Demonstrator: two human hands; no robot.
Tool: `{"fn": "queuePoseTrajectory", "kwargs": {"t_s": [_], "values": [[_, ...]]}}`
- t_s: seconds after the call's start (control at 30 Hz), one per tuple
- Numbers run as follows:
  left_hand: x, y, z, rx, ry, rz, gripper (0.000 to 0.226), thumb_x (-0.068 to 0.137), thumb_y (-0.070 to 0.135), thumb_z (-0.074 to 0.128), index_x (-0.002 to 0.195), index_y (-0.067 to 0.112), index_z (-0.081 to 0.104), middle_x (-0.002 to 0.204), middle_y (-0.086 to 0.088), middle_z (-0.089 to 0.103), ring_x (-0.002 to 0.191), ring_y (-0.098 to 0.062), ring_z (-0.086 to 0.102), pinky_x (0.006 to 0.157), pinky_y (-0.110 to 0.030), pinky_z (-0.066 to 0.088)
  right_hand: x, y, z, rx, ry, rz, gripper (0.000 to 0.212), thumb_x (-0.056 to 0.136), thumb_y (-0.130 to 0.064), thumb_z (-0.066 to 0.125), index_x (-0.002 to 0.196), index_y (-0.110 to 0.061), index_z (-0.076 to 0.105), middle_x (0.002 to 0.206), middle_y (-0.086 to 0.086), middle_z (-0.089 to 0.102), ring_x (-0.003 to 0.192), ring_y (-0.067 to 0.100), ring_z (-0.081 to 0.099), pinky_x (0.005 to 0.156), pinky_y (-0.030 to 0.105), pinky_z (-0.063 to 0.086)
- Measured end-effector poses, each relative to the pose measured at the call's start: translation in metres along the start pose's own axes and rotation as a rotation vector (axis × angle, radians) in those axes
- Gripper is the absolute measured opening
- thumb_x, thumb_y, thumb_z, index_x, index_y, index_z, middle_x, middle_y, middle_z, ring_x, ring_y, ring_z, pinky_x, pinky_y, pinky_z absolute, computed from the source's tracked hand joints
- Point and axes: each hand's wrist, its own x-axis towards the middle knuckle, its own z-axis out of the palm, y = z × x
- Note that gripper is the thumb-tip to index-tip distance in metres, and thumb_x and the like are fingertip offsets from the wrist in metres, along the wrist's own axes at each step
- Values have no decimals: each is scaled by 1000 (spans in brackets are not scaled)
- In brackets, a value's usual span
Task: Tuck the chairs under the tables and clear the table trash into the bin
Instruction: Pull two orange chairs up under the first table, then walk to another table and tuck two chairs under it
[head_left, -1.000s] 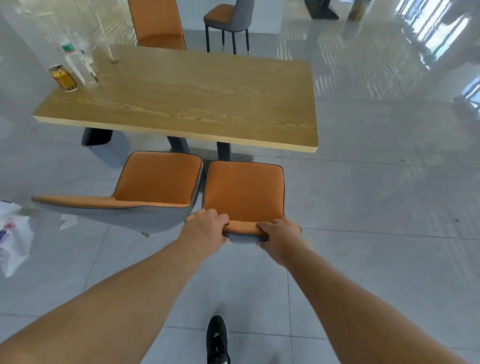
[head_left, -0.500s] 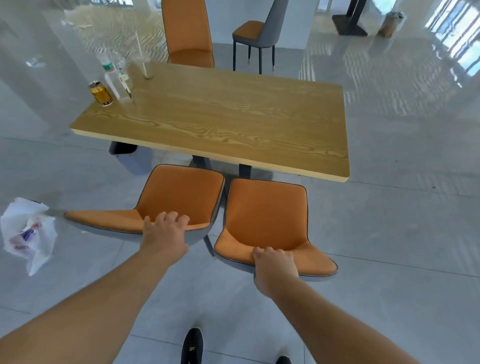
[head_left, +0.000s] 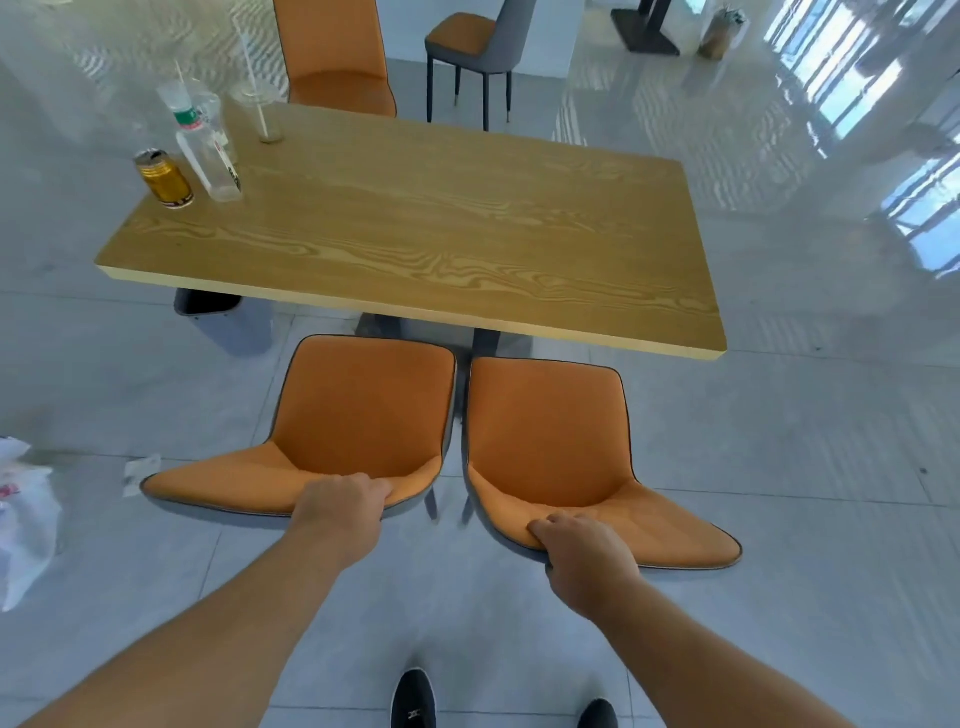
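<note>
Left hand (head_left: 340, 501) and right hand (head_left: 584, 545) each clench a curved orange chair-back — left chair (head_left: 332, 431), right chair (head_left: 566, 457).

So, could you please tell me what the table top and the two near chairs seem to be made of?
Table top: wood or wood-look laminate, matte, bold grain lines. Left chair and right chair: orange woven-looking upholstery, matte, fine texture, dark piping; the grey outer shell looks smooth, material unclear.

I see two chairs side by side before the table (head_left: 441, 249), left chair (head_left: 358, 415) beside right chair (head_left: 550, 431); a can (head_left: 164, 179), bottle (head_left: 208, 156) and cup (head_left: 262, 111) stand on its far-left corner, a bin (head_left: 208, 304) beneath.
</note>
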Motion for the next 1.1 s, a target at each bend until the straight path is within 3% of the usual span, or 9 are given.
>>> {"fn": "queuePoseTrajectory", "kwargs": {"t_s": [0.2, 0.33, 0.4, 0.47, 0.53, 0.63, 0.73, 0.9, 1.1], "values": [[-2, -11, 1, -54, -9, 43, 15, 99, 19, 50, 102, 30, 60, 93, 5, 68, 74, -15, 56, 63, -30, 40, 4, -44, 4, -3, -40, -121, 22, 97, -15, 51, 116, -20, 61, 102, 3, 65, 90, 29, 62, 74, 42, 53], [-2, -17, -1, -80, -37, 37, 6, 96, 30, 57, 96, 32, 51, 93, 7, 66, 75, -14, 54, 64, -30, 41, 10, -44, -1, 5, -107, -103, 24, 101, -20, 53, 125, -22, 58, 110, 2, 63, 95, 27, 60, 80, 40, 54], [0, -13, -11, -102, -102, 29, 19, 92, 45, 60, 104, 32, 53, 98, 8, 64, 81, -13, 57, 66, -30, 44, 12, -43, -11, 22, -174, -76, 34, 100, -37, 58, 131, -25, 52, 119, 2, 60, 106, 28, 58, 89, 43, 51], [6, -2, -32, -203, -154, 8, 46, 89, 62, 61, 124, 33, 55, 113, 9, 64, 96, -13, 61, 72, -28, 50, 11, -37, -29, 72, -221, -9, 61, 92, -66, 58, 141, -31, 44, 132, -2, 55, 119, 29, 53, 100, 47, 46], [14, 15, -67, -273, -62, 1, 64, 88, 71, 57, 139, 34, 51, 133, 9, 61, 113, -14, 60, 81, -29, 50, 7, -22, -57, 184, -75, 100, 76, 88, -81, 47, 149, -37, 36, 146, -6, 50, 132, 27, 48, 107, 48, 43], [33, 60, -148, -256, 134, 71, 76, 88, 75, 53, 150, 32, 44, 152, 5, 51, 134, -21, 49, 100, -40, 49, -8, 28, -124, 261, 262, 203, 75, 93, -76, 41, 154, -33, 32, 155, -4, 44, 140, 24, 41, 110, 45, 43], [49, 127, -252, -221, 262, 177, 89, 88, 81, 45, 159, 29, 31, 165, 2, 36, 148, -25, 36, 115, -48, 37, -43, 99, -212, 192, 492, 228, 76, 93, -70, 46, 154, -25, 38, 152, 2, 48, 141, 25, 40, 112, 43, 40], [49, 269, -430, -169, 620, 365, 97, 83, 87, 41, 157, 27, 31, 162, -4, 39, 145, -30, 38, 115, -52, 38, -139, 236, -349, 70, 797, 309, 80, 90, -71, 53, 153, -24, 40, 152, 4, 49, 140, 29, 41, 111, 44, 39], [26, 457, -588, -169, 881, 527, 93, 78, 88, 45, 151, 30, 40, 154, 3, 50, 137, -25, 46, 107, -48, 42, -277, 404, -454, -71, 1061, 388, 86, 86, -83, 45, 153, -31, 37, 153, -4, 47, 143, 23, 38, 114, 45, 36]]}}
